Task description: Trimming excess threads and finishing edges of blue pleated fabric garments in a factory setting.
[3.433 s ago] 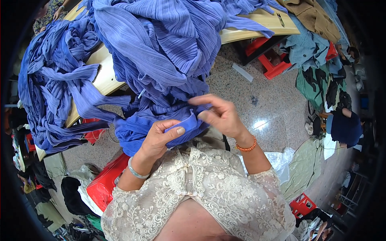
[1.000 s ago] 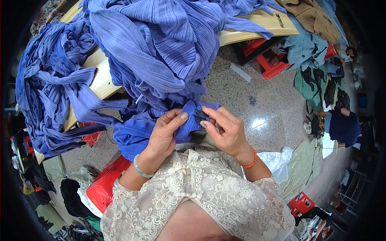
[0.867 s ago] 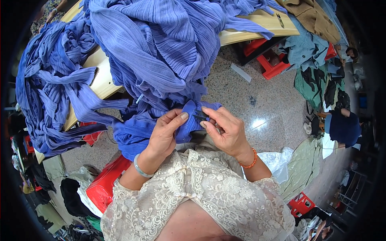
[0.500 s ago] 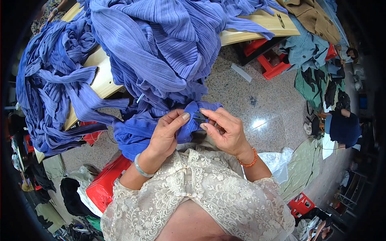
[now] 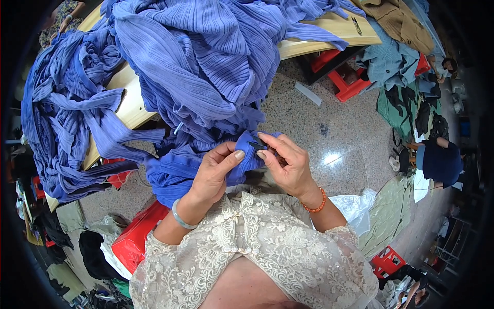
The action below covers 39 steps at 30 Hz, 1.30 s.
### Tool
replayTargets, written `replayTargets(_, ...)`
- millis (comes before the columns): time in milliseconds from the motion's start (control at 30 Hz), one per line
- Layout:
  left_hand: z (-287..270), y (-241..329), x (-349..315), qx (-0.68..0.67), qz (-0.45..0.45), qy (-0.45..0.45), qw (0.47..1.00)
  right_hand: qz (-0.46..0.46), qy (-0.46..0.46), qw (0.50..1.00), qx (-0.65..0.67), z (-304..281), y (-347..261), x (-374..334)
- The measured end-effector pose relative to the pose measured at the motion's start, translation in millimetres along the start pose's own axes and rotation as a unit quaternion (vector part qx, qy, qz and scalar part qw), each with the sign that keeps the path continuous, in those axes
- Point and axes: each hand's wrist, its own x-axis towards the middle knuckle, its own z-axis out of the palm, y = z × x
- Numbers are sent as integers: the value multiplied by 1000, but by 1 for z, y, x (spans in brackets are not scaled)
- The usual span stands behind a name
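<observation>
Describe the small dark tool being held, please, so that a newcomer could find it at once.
From the heap of blue ribbed cloth on the wooden table, look down to the right hand, whose wrist wears an orange beaded bracelet. Held by that hand, the small dark tool stands out against the blue cloth beside it.

Grey speckled floor point(image 5: 288, 98), bright light point(image 5: 331, 158) reflected on it at 3 o'clock, pale wooden tabletop point(image 5: 337, 26) showing at 10 and 1 o'clock, red plastic stool point(image 5: 347, 93) at 2, glossy red plastic seat point(image 5: 131, 239) at 8, olive sheeting point(image 5: 388, 211) spread at 4, metal rack point(image 5: 453, 237) beyond it.
</observation>
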Motion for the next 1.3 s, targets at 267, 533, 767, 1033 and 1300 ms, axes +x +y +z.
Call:
replayTargets(267,3,2,-3,20,23,3,1000,-26,10,999,15,1,5,0)
replayTargets(533,-2,-1,-1,17,29,-13,999,-16,17,999,46,5,11,-2)
replayTargets(767,3,-1,-1,42,31,-3,999,-63,15,994,90,-3,9,-2)
replayTargets(1033,6,-1,-2,33,23,-21,999,-100,5,993,70,-5,14,-3)
replayTargets(1300,7,-2,-1,48,45,-22,998,-92,0,996,15,-8,11,-4)
